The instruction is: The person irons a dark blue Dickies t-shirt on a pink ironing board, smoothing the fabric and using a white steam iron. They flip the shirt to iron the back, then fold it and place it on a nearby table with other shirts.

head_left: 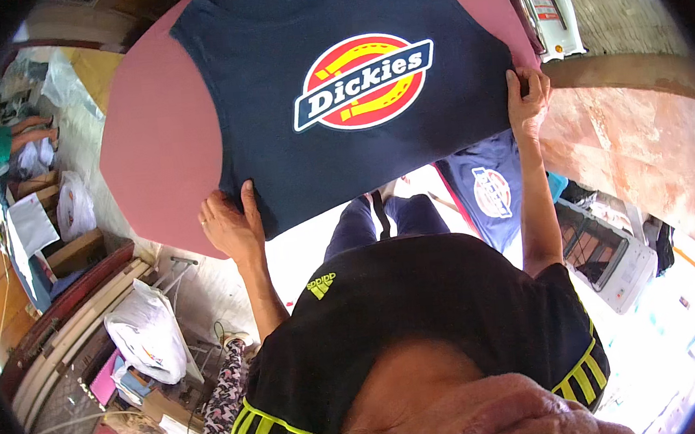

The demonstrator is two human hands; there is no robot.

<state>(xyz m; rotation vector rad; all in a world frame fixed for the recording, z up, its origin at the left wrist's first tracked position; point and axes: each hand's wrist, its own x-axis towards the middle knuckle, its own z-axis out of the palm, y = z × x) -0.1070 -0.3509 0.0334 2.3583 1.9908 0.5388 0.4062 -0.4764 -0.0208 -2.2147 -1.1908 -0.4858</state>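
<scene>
A dark navy sleeveless shirt (264, 85) lies spread over a pink, rounded-edge board (154, 142). On its chest is a red, yellow and white round print (365, 82) crossed by a dark tilted banner. My left hand (236, 226) is at the shirt's lower left corner, thumb on the cloth and fingers bent beside it over the pink surface. At the right side edge, my right hand (528, 103) pinches the cloth between thumb and curled fingers. Another navy garment (484, 190) with a similar print hangs below the board, near my right forearm.
A white clothes iron (547, 9) stands at the far right beside a wooden ledge (630, 76). White plastic bags (151, 330), cardboard boxes (77, 253) and long pale poles (79, 328) crowd the left. A grey-white plastic crate (607, 254) is at right. Another person's patterned trouser leg (224, 406) shows lower left.
</scene>
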